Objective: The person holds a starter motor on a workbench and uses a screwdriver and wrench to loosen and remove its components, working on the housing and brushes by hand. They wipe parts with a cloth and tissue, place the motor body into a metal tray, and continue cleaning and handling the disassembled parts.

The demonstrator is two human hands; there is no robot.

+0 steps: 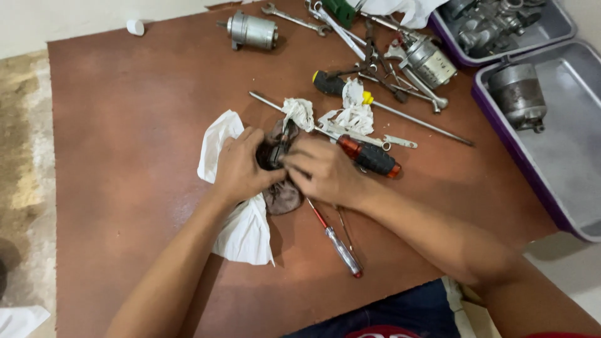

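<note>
Both hands meet at the middle of the frame over the brown surface (125,125): the left hand (241,169) curls closed around a small dark metal part (270,155), cupping it from the left, and the right hand (322,172) comes in from the right with its fingers bunched, pinching at the same part. Under them lies a white cloth (241,231), with a soiled dark rag (283,197) just below the part. Just beside the right hand rests a red-and-black-handled screwdriver (370,156); a thin red-tipped screwdriver (338,241) lies below it. Upper centre, crumpled white tissue (354,112), a yellow-and-black screwdriver (332,83) and spanners (294,19). A cylindrical starter motor (252,30) sits near the top edge. At the right, a purple-rimmed tray (501,125) holds another motor (517,94).
</note>
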